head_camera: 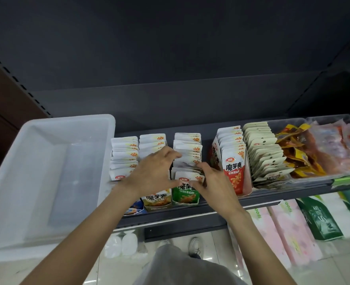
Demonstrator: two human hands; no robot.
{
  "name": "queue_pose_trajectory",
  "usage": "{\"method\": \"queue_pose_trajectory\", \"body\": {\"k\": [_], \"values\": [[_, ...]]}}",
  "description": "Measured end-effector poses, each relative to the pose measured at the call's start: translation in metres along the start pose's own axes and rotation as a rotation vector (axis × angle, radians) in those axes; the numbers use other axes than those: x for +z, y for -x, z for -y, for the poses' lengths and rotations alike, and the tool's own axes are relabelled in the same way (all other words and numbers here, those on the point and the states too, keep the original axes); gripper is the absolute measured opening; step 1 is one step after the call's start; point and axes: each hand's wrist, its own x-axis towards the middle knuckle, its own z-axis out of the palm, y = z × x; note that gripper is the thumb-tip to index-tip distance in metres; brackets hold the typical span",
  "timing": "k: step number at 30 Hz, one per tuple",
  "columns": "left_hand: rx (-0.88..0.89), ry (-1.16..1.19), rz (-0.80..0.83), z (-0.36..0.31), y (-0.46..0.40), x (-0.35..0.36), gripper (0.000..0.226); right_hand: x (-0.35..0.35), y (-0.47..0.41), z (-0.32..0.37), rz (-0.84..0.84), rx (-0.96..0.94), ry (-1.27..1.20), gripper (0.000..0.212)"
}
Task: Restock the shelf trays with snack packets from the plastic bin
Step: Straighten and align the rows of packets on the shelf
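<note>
Restocking the shelf [190,212]: we press both hands into the green-packet tray [185,199]. Our left hand [151,171] curls over the row's far packets; our right hand [213,182] pinches the front green packet [187,182]. The row runs away from us, between both grips. The plastic bin [46,171] beside our left arm looks emptied.
</note>
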Motion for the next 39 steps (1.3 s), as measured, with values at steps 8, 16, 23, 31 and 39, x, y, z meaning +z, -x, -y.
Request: {"method": "queue_pose_trajectory", "body": {"k": [8,16,23,31,39], "values": [[-0.114,0.151,-0.208,-0.023,0.007,0.012,0.059,0.012,0.006,-0.004,-0.160,-0.071,0.030,0.034],[-0.249,0.809,-0.500,-0.091,-0.009,0.055,0.078,-0.013,0.010,-0.027,-0.249,-0.002,0.057,0.041],[-0.445,1.513,-0.652,-0.093,-0.023,0.089,0.078,-0.014,0.012,-0.022,0.093,0.204,-0.758,0.059],[-0.323,1.607,-0.635,-0.086,-0.030,0.085,0.081,-0.012,-0.004,-0.020,0.264,0.254,-1.006,0.057],[-0.310,1.546,-0.698,-0.081,-0.034,0.086,0.069,-0.004,-0.009,-0.025,0.201,0.192,-0.967,0.068]]}}
